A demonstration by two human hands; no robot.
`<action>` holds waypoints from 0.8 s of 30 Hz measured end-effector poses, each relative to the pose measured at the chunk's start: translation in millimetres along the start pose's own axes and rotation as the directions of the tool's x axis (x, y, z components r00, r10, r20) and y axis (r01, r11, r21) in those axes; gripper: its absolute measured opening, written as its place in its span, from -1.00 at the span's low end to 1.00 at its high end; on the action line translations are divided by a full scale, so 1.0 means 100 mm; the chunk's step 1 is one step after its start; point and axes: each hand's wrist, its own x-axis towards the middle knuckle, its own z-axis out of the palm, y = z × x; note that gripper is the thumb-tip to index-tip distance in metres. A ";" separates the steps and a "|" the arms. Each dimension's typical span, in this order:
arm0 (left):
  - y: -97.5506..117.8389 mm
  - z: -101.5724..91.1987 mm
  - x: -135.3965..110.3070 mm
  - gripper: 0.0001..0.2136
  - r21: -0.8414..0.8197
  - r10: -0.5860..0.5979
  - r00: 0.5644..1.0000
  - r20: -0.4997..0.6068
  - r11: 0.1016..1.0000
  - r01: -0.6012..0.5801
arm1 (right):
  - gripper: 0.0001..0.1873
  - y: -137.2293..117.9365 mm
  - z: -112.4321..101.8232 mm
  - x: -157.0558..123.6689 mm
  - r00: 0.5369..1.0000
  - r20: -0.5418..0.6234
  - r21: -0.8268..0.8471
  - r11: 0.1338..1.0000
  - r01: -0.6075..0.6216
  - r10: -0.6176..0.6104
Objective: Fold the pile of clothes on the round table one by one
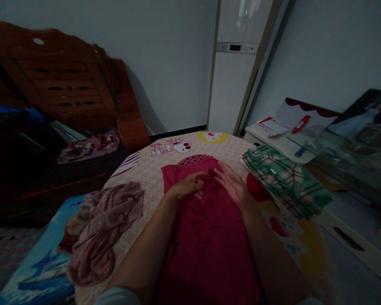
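A dark pink garment (209, 250) lies spread over the round table in front of me, with creases and a dark slit near its far end. My left hand (190, 185) is on its upper part, fingers curled in and closed on the cloth beside the slit. To the right of that slit, my right hand (232, 183) rests on the garment with its fingers stretched out, holding nothing. The fingertips of both hands are close together but apart.
A crumpled dusty-pink cloth (106, 228) lies at the table's left edge. Folded green plaid fabric (282, 178) sits at the right, next to a cabinet with papers (269, 127). A wooden bench (60, 84) stands at left, a tall white appliance (231, 84) behind the patterned tablecloth (139, 173).
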 end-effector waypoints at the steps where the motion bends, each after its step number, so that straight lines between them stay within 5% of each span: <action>1: 0.00 -0.05 -0.03 -0.48 0.039 -0.021 1.000 0.018 0.999 0.020 | -0.43 0.03 0.01 0.00 1.000 0.014 -0.014 1.000 -0.006 0.007; 4: -0.04 -0.21 -0.09 -0.72 0.157 -0.061 0.997 0.042 0.986 0.054 | -0.57 0.19 -0.08 0.04 0.991 -0.134 -0.165 0.986 -0.002 -0.020; 7: -0.06 -0.33 -0.11 -0.80 0.210 -0.097 0.995 0.031 0.974 0.089 | -0.69 0.38 -0.26 0.09 0.925 -0.369 -0.297 0.955 -0.025 -0.091; 10: -0.02 -0.36 -0.06 -0.82 0.423 0.035 0.986 -0.163 0.905 0.038 | -0.72 0.49 -0.39 0.11 0.864 -0.493 -0.294 0.954 -0.055 -0.102; 12: 0.02 -0.30 0.04 -0.82 0.662 0.245 0.928 -0.280 0.749 0.002 | -0.74 0.53 -0.42 0.11 0.852 -0.512 -0.305 0.950 -0.063 -0.108; 14: 0.05 -0.18 0.19 -0.79 0.841 0.384 0.879 -0.282 0.541 0.033 | -0.75 0.55 -0.43 0.11 0.858 -0.499 -0.335 0.940 -0.061 -0.123; 17: 0.06 0.04 0.46 -0.76 0.932 0.385 0.881 -0.276 0.333 0.146 | -0.74 0.57 -0.44 0.10 0.875 -0.461 -0.387 0.921 -0.051 -0.145; 21: 0.10 0.20 0.66 -0.79 0.938 0.356 0.879 -0.316 0.256 0.234 | -0.72 0.57 -0.47 0.08 0.891 -0.432 -0.439 0.896 -0.072 -0.140; 24: 0.16 0.10 0.60 -0.80 0.922 0.365 0.860 -0.358 0.281 0.265 | -0.69 0.56 -0.47 0.07 0.892 -0.423 -0.465 0.883 -0.066 -0.156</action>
